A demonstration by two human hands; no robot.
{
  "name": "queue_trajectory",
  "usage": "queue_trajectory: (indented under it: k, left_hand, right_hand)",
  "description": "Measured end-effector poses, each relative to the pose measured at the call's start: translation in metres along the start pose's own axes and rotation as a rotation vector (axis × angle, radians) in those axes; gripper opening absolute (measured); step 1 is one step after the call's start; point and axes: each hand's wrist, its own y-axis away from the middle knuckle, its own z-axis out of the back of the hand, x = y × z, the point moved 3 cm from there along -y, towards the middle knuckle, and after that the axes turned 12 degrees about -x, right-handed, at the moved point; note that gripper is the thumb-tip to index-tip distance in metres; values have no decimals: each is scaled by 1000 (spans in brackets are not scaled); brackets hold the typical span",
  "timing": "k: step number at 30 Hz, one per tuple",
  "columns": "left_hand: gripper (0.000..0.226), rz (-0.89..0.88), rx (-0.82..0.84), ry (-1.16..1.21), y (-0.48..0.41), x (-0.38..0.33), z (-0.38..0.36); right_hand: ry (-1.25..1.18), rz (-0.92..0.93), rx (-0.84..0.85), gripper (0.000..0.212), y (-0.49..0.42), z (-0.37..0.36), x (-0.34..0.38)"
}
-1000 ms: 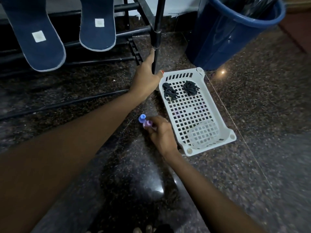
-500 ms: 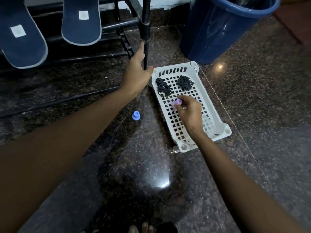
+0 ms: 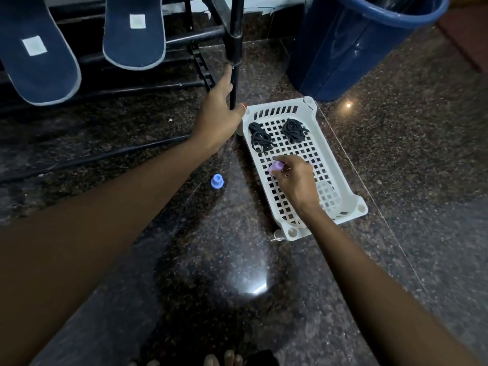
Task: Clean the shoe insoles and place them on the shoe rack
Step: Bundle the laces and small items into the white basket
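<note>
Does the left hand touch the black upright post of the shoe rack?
Touching. The head view shows the left hand holding the black post: the post runs down between its thumb on the right and its fingers on the left.

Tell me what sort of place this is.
Probably a household shoe-storage corner, seen at floor level. A black metal shoe rack has blue insoles resting on its bars. It stands on a polished granite floor, with a blue plastic bucket beside it.
</note>
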Motion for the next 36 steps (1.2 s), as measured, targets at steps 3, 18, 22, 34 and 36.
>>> queue_trajectory:
  k: [3, 18, 22, 34, 36]
  left_hand:
    - [74, 6, 5, 2, 0, -2, 0]
    - [74, 31, 58, 10, -3, -2, 5]
    - [76, 16, 76, -6, -4, -1, 5]
    - [76, -6, 77, -36, 1, -4, 2]
    - [77, -1, 65, -37, 1, -3, 1]
  right_hand:
    - [18, -21, 5, 17, -1, 1, 3]
    - [101, 223, 203, 26, 33, -64, 64]
    - [174, 253, 252, 25, 36, -73, 62]
    - [155, 274, 292, 22, 37, -79, 64]
    - [94, 283, 239, 17, 34, -74, 65]
